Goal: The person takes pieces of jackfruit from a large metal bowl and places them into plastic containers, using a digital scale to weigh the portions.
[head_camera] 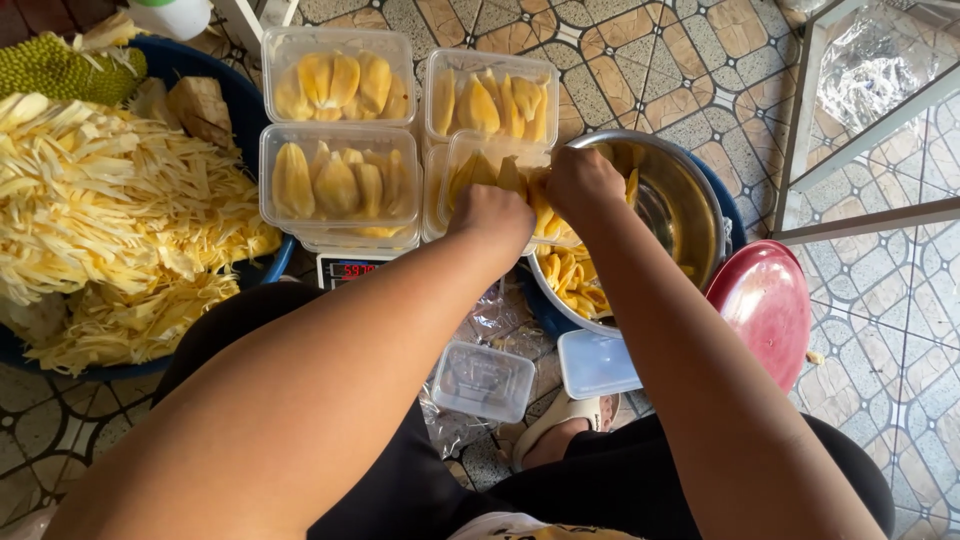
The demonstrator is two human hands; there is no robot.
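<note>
floor: patterned tile floor [640,60], everything sits on it; person seated, head camera looking straight down.
blue basin: blue basin [250,105] at left, heaped with pale yellow fruit strands [110,200]; green spiky rind piece [45,65] at its far edge.
steel bowl: steel bowl [680,200] at right, resting in a second blue basin. Loose yellow fruit pods [575,280] lie in its near side. Red lid [765,305] just beside it on the right.
filled tubs: three clear plastic tubs of pods, two at the back [340,75] [490,95], one front left [340,180] stacked on another, a scale [350,268] partly hidden under the stack.
working tub: fourth clear tub [465,160], between the stack and the steel bowl, touching the bowl rim. Part filled.
empty tub and lid: empty tub [483,380] and flat lid [597,362] on crumpled plastic sheet near the person's foot.
left hand: left hand [490,215] over the working tub, fingers curled down into it. Cannot tell what they hold; palm side hidden.
right hand: right hand [583,185] at the tub-bowl border, fingers bent down onto pods. Grip itself hidden.
pod handling: judged soft, light, slick and sticky, bruises under a squeeze. Best taken across the broad middle with light pressure.
tub handling: thin, flexible walls, light even when full. Best lifted with support under the base or at opposite rims, not one corner.
</note>
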